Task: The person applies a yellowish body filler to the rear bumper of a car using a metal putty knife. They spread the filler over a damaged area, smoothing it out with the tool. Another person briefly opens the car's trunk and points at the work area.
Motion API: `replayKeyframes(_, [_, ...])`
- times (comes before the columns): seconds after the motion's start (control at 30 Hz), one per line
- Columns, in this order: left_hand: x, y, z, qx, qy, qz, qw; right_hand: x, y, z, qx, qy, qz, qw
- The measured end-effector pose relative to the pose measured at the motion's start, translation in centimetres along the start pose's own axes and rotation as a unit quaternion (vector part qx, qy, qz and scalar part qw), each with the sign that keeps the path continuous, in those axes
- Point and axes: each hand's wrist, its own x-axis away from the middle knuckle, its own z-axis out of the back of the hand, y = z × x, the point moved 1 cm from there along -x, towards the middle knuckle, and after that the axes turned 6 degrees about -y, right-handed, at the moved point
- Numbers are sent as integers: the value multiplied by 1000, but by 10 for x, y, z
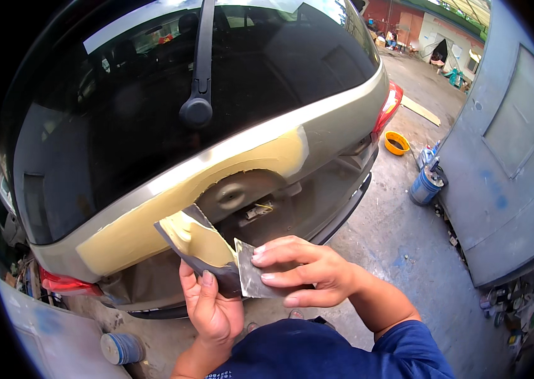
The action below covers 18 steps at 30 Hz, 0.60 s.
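My left hand grips a dark flat mixing board from below. A thick spread of pale yellow body filler lies on the board. Fingers of my right hand press on a grey, thin rectangular filler spreader, whose edge meets the board's right side. Just beyond is the rear of a beige car, its tailgate coated with a broad band of the same yellow filler. The band runs under the rear window and curves along a round recess.
A rear wiper lies over the dark window. On the right stand a yellow basin, a blue bucket and a large grey metal door. Another bucket sits at lower left, near a grey panel.
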Motion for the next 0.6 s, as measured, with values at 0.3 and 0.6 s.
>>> replayKeyframes(0.3, [2,19,9,-38,-28,-17,999,1,57,55,446,245,-263,820])
replayKeyframes(0.6, [10,30,22,-52,-14,-11,999,-40,63,39,442,240,-365,783])
